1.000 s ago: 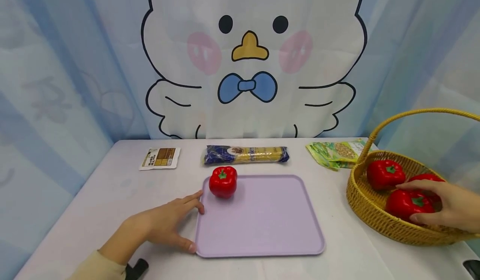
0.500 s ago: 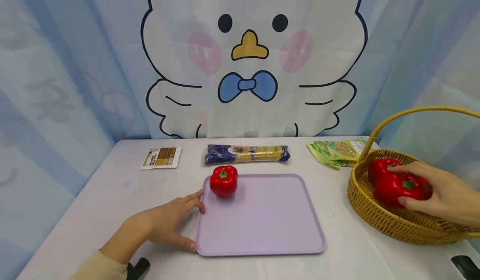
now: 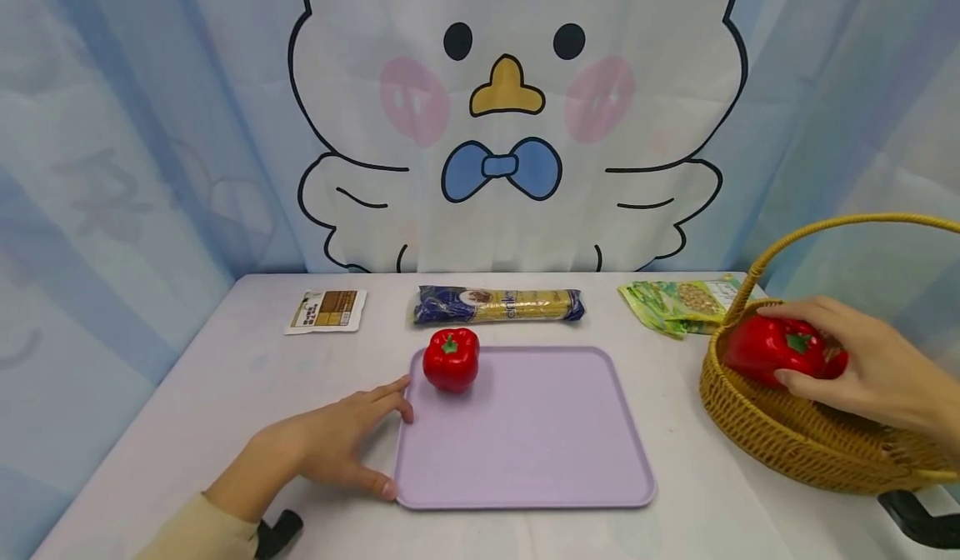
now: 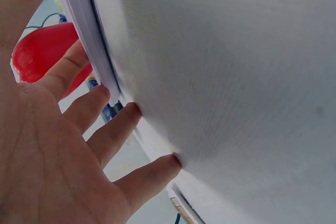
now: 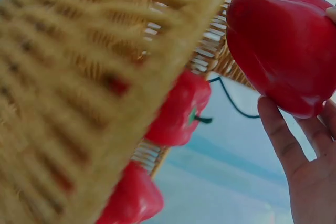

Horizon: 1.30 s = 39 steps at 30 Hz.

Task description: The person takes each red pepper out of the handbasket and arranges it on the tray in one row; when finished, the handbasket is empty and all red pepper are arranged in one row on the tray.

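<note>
My right hand (image 3: 873,368) grips a red bell pepper (image 3: 776,352), green stem up, just above the yellow wicker basket (image 3: 795,452). In the right wrist view the held pepper (image 5: 289,51) is near the fingertips, and two more red peppers, one with its stem showing (image 5: 184,111) and one lower down (image 5: 134,198), lie in the basket. Another bell pepper (image 3: 451,360) stands on the lilac tray (image 3: 532,435) at its far left corner. My left hand (image 3: 330,443) is spread along the tray's left edge, fingertips and thumb at the rim.
Behind the tray lies a long blue and yellow pasta packet (image 3: 498,304). A small brown and white sachet (image 3: 327,311) lies at the back left, and green packets (image 3: 678,306) at the back right. The basket's tall handle (image 3: 840,222) arches over it.
My right hand took hold of a bell pepper low in the basket and has raised it up and left toward the basket's far side. My left hand has kept its place at the tray.
</note>
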Tool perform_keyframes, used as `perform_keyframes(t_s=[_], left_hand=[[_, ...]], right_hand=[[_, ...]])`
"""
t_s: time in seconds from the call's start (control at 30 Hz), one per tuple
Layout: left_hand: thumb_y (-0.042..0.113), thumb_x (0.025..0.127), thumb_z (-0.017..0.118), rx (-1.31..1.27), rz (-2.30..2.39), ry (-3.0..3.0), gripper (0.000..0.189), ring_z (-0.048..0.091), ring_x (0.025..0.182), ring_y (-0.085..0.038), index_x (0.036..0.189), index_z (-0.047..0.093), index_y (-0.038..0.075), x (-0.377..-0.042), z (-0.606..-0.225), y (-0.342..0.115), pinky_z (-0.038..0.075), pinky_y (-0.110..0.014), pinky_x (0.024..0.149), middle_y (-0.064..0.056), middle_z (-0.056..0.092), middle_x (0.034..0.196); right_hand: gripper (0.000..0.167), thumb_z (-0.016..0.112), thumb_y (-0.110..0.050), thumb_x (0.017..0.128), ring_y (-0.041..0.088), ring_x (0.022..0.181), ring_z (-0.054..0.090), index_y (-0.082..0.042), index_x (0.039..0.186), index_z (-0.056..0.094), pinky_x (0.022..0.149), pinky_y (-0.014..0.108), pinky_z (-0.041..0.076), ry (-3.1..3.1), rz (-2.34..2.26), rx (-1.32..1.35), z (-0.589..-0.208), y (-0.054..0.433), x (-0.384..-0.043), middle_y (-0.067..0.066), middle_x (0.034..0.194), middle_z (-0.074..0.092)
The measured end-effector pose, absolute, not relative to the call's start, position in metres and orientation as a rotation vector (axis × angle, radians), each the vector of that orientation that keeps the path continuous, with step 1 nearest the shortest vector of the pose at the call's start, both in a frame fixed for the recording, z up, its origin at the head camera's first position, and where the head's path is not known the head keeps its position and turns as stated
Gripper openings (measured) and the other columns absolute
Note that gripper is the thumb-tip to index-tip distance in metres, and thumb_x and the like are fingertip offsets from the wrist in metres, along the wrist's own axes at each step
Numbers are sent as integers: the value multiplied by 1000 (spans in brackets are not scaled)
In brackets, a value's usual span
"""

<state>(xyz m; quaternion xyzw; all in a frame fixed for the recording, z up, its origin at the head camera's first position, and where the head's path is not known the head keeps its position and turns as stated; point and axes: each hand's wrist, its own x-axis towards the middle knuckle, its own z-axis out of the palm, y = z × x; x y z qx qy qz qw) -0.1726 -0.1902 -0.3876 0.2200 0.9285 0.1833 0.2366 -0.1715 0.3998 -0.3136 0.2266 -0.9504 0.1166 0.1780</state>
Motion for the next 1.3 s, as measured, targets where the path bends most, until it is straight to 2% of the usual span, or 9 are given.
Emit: perform_keyframes(t_s=[0.13,0.2,0.37,0.53,0.67,0.83,1.0,1.17,1.3], left_hand=[[65,67,87,595,505,2547,71,33,151,-32,125,52,42,-171,-386,-189,36,-65,116,4,23,171],[65,67,87,591,505,2546,71,33,151,-32,125,52,42,-171,-385,-189,36,-65,116,4,24,171],[67,68,86,597,494,2551,71,33,152,-32,125,52,42,-173,-385,-188,36,-66,115,5,24,171],[67,67,86,592,490,2550,71,33,152,-31,125,52,43,-174,-385,-188,37,-65,115,5,23,171],[67,68,86,589,490,2549,71,33,152,-32,125,52,42,-174,-385,-188,36,-66,115,4,23,171],[66,68,86,597,505,2547,71,32,152,-34,126,51,43,-173,-385,-189,35,-67,115,4,22,171],[67,68,86,594,502,2548,71,32,152,-33,126,51,44,-172,-386,-189,36,-66,115,5,23,171],[67,68,85,597,498,2551,72,31,153,-34,126,50,44,-172,-387,-190,34,-66,116,5,22,171],[67,68,86,585,500,2542,72,30,153,-34,126,50,45,-173,-387,-191,35,-66,116,5,22,171]], right_hand=[[80,96,-10,64,-5,99,47,-17,136,62,57,23,56,-2647,404,662,-310,387,-174,3,122,62],[81,96,-8,63,-11,101,43,-18,136,63,59,23,56,-2627,427,680,-308,380,-176,2,122,62],[83,95,-6,60,-9,102,46,-19,135,63,63,25,58,-2589,446,754,-304,364,-182,-4,123,61],[81,92,-3,63,-2,100,51,-21,136,63,65,24,58,-2576,507,849,-305,351,-190,-13,122,58],[82,92,-2,65,1,102,53,-20,139,61,68,23,59,-2574,546,915,-306,341,-198,-11,128,58],[82,91,-3,67,3,104,51,-22,140,59,64,25,60,-2607,573,941,-308,328,-205,-5,134,57],[81,91,-6,67,4,105,52,-23,139,59,68,25,60,-2606,564,962,-311,315,-212,-3,132,60],[85,94,-9,63,8,107,57,-18,139,58,76,27,61,-2570,537,1005,-312,299,-221,-4,129,63],[80,93,-9,64,10,107,59,-16,137,58,78,28,61,-2584,548,1025,-310,288,-228,-5,126,64]])
